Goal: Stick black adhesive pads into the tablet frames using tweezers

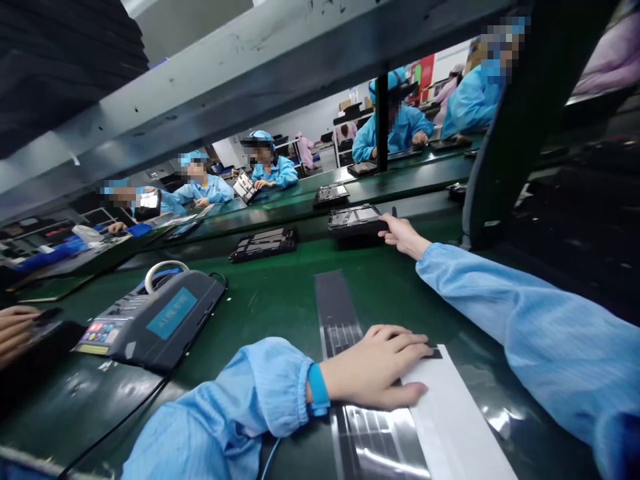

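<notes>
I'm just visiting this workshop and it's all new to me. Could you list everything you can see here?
green conveyor belt: 1, dark green, across the foreground
dark film strip: 1, black and silver, on the belt
white sheet: 1, white, over the strip's near end
dark device frames: at least 3, black, on the belts ahead
benchtop machine: 1, grey with blue label, on the belt at left
metal beam: 1, grey, overhead
co-workers: about 5, blue gowns, beyond the belts
co-worker's hand: 1, at left edge
left hand: 1, flat on the strip
wristband: 1, blue, on left wrist
right hand: 1, at the nearest frame
sleeves: 2, light blue, on both arms
</notes>
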The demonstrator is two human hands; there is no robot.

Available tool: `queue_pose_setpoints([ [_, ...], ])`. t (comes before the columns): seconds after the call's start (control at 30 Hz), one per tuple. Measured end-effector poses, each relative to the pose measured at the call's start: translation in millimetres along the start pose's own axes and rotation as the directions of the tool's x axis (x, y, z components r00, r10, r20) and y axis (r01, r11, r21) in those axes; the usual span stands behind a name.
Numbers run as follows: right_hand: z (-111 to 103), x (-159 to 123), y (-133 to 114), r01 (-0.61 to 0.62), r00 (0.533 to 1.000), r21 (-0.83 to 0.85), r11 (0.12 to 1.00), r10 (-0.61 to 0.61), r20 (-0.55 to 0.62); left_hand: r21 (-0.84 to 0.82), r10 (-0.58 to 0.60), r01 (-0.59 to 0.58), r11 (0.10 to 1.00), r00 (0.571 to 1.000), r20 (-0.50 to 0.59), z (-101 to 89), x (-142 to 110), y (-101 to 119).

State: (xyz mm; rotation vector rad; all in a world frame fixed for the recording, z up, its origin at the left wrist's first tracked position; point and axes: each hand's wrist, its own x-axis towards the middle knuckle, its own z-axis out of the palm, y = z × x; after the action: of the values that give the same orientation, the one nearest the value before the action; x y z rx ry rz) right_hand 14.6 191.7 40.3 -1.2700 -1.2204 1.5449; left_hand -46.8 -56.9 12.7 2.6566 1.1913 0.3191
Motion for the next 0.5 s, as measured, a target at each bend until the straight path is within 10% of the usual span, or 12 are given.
queue_pose_setpoints([
  [0.27, -94.9, -109.6, -19.0, -0.017, 0.998, -0.069, 0.997, 0.021, 0.059, -0.07, 0.012, -0.014, 0.997, 0.999, -0.031, -1.8, -0.7, -7.6],
  [0.5, -193.7, -234.2, 39.5, -0.162, 0.979, -0.189, 0.969, 0.134, -0.153, -0.076, -0.02, 0.007, 0.997, 0.985, -0.17, 0.9, -8.9, -17.6],
])
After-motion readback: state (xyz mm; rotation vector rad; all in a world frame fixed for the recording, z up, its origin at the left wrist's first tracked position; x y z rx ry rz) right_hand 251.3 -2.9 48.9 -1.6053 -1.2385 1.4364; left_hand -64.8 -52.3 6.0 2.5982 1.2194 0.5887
